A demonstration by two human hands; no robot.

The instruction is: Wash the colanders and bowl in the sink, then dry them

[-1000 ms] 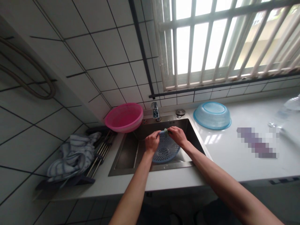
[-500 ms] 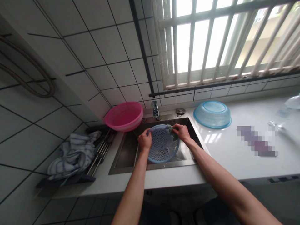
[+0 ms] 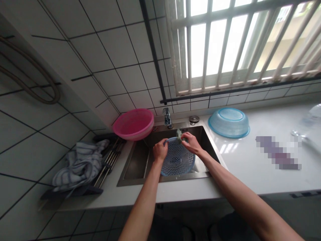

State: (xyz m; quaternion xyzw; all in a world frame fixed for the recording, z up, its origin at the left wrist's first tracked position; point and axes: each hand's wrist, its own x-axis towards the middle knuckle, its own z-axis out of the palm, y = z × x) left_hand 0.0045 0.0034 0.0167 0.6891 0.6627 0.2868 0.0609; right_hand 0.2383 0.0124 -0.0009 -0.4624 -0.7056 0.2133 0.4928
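A blue plastic colander (image 3: 178,160) with a pattern of holes is tilted up over the steel sink (image 3: 135,160). My left hand (image 3: 160,150) grips its upper left rim, thumb on the inside. In my right hand (image 3: 192,142) is a crumpled green cloth (image 3: 179,136), pressed at the colander's upper rim. Part of the cloth is hidden by my fingers. Behind the colander stands the chrome faucet (image 3: 166,117).
A pink basin (image 3: 134,124) leans at the sink's back left corner. An upturned blue basin (image 3: 228,123) lies on the white counter (image 3: 240,177) to the right. Left of the sink, a striped towel (image 3: 79,164) lies by a metal rack (image 3: 109,164). A drain strainer (image 3: 194,119) sits behind the sink.
My right hand has moved the cloth left along the colander's rim, towards its top. The colander sits slightly lower and farther right, with my left hand still on its rim.
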